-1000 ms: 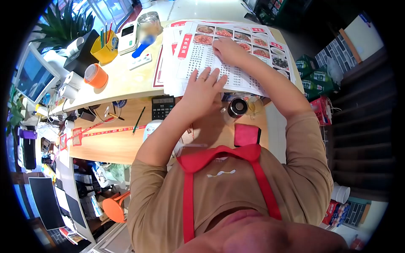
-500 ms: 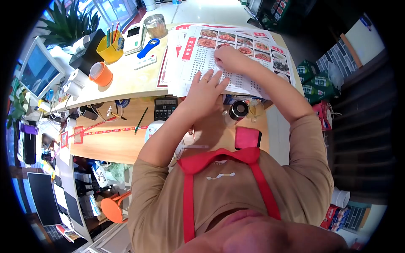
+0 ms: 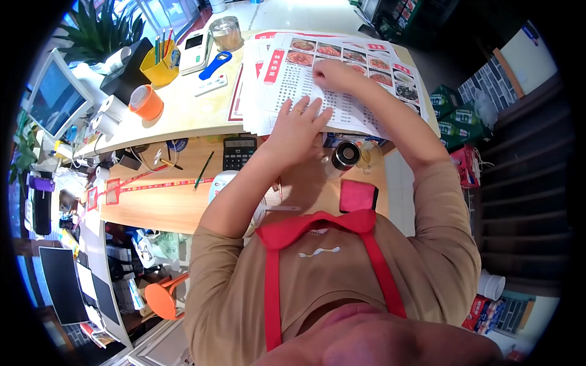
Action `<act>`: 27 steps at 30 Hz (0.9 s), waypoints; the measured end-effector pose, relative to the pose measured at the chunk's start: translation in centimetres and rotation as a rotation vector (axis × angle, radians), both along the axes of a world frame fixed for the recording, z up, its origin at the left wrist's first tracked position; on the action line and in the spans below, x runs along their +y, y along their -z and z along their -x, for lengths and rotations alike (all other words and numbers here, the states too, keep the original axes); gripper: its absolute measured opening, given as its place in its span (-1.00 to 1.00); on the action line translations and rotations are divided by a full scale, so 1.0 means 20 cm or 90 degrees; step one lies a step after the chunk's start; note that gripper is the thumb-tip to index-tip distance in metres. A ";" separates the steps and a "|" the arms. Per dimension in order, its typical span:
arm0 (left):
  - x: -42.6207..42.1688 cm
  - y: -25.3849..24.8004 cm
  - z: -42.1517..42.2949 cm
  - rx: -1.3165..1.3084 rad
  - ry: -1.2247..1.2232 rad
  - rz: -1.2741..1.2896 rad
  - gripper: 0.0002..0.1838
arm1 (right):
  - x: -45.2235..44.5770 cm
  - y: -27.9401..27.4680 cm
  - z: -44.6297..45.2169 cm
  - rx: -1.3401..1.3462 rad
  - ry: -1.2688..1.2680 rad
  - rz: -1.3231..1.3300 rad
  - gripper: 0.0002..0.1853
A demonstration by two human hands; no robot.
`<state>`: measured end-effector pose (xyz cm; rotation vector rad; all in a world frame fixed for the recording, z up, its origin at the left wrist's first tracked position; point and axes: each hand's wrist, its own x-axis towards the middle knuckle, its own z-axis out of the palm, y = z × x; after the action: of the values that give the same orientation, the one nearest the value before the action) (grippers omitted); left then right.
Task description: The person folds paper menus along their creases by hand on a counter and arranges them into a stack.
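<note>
A stack of printed menu sheets (image 3: 282, 100) is seen from above, laid on a pale table (image 3: 189, 113) and reaching its near edge. On the top sheet, rows of food photos are printed along the upper part and right side, with a red label in Chinese characters at the upper left and columns of small text below.

The sheets are touched by both hands. The left hand (image 3: 297, 130) is laid palm down near the lower edge of the top sheet, its fingers spread wide; a ring is worn on one finger. The right hand (image 3: 339, 76) is placed farther up, over the photos, its fingers curled inward; whether anything is pinched there cannot be told, as the fingertips are hidden.

To the left of the sheets, a white remote control (image 3: 211, 86), a blue flat tool (image 3: 215, 65), a white card terminal (image 3: 196, 52) and a clear jar (image 3: 226, 34) are set close together. Farther left, a yellow holder (image 3: 157, 72) with pencils and an orange cup (image 3: 146, 104) can be seen. On a lower wooden surface (image 3: 162, 207), a black calculator (image 3: 238, 155), a dark-lidded flask (image 3: 345, 155) and a pink square item (image 3: 358, 196) are found.
</note>
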<state>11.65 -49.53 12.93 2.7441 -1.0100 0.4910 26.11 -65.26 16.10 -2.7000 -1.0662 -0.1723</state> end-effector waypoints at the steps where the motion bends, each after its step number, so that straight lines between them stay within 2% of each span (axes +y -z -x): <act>1: 0.00 -0.01 -0.01 0.000 -0.003 -0.005 -0.09 | 0.01 -0.02 0.02 0.026 -0.030 0.012 -0.90; 4: 0.00 0.00 -0.01 -0.014 -0.014 -0.008 -0.08 | 0.00 0.05 -0.05 -0.136 0.006 0.009 -0.89; 7: 0.00 0.01 -0.01 -0.005 -0.007 0.004 -0.08 | -0.01 0.01 -0.07 -0.065 0.065 0.000 -0.91; 10: 0.00 0.00 -0.02 0.000 -0.006 -0.011 -0.08 | 0.02 0.02 0.03 -0.058 -0.057 0.004 -0.92; 13: 0.00 0.00 -0.01 0.006 -0.001 0.003 -0.08 | 0.00 0.01 -0.07 -0.111 0.046 0.018 -0.85; 17: 0.02 0.00 -0.02 -0.011 0.002 -0.001 -0.08 | -0.01 -0.02 0.00 0.024 -0.072 -0.001 -0.89; 20: 0.00 0.02 -0.02 -0.018 -0.006 0.001 -0.08 | 0.01 0.03 -0.04 -0.139 -0.063 0.035 -0.89; 23: -0.01 0.02 -0.02 -0.023 -0.001 0.010 -0.07 | 0.02 0.03 -0.06 -0.109 -0.003 -0.021 -0.90; 24: 0.00 0.01 -0.01 -0.013 0.004 0.007 -0.07 | 0.02 0.02 -0.06 -0.041 0.014 -0.023 -0.91; 27: 0.00 0.00 -0.02 -0.016 -0.006 -0.003 -0.07 | 0.02 -0.08 0.05 0.035 -0.035 0.084 -0.91</act>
<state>12.14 -49.43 12.94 2.7543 -1.0049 0.5271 25.09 -64.96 17.76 -2.7691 -1.1714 -0.0186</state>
